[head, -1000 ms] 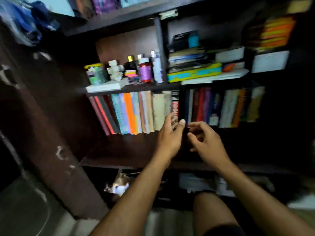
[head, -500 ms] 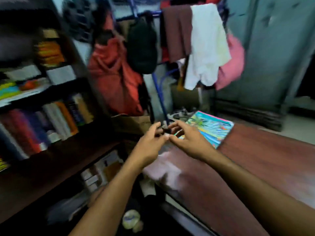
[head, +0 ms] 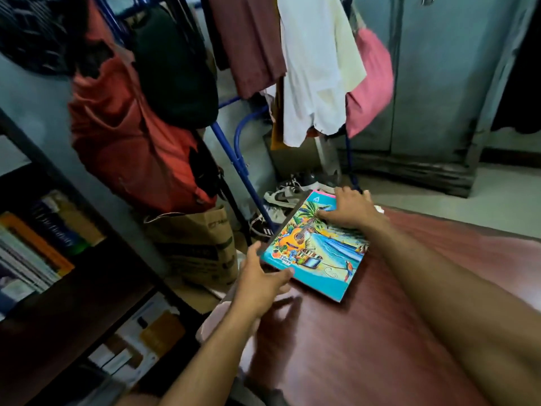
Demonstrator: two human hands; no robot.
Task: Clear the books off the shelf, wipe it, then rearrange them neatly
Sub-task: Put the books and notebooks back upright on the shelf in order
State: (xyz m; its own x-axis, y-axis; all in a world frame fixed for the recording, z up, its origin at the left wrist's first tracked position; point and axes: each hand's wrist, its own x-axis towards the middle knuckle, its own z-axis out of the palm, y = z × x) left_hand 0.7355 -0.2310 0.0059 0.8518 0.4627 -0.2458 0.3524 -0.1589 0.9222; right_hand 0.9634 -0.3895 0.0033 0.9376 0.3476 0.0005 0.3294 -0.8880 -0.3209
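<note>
on the reddish-brown table (head: 409, 332), near its far left corner, lies a notebook (head: 319, 253) with a bright beach-and-guitar cover, face up and turned at a slant. the left hand (head: 260, 281) holds the notebook's near left corner, thumb on top of the cover's edge and fingers curled underneath. the right hand (head: 348, 209) rests on the far part of the cover, fingers spread fairly flat and pressing down, with the fingertips reaching over toward the far edge. to the left stands the dark shelf (head: 96, 294), with a row of upright books (head: 38, 247) on its upper level, the spines leaning a little; a lower level holds more flat items, too dim to make out. between shelf and table a brown paper bag (head: 202, 247) stands on the floor. behind it, clothes (head: 310, 63) hang from a blue metal rack (head: 238, 162), with shoes (head: 284, 196) on the floor under them. a grey-green cupboard (head: 439, 83) fills the right background.
</note>
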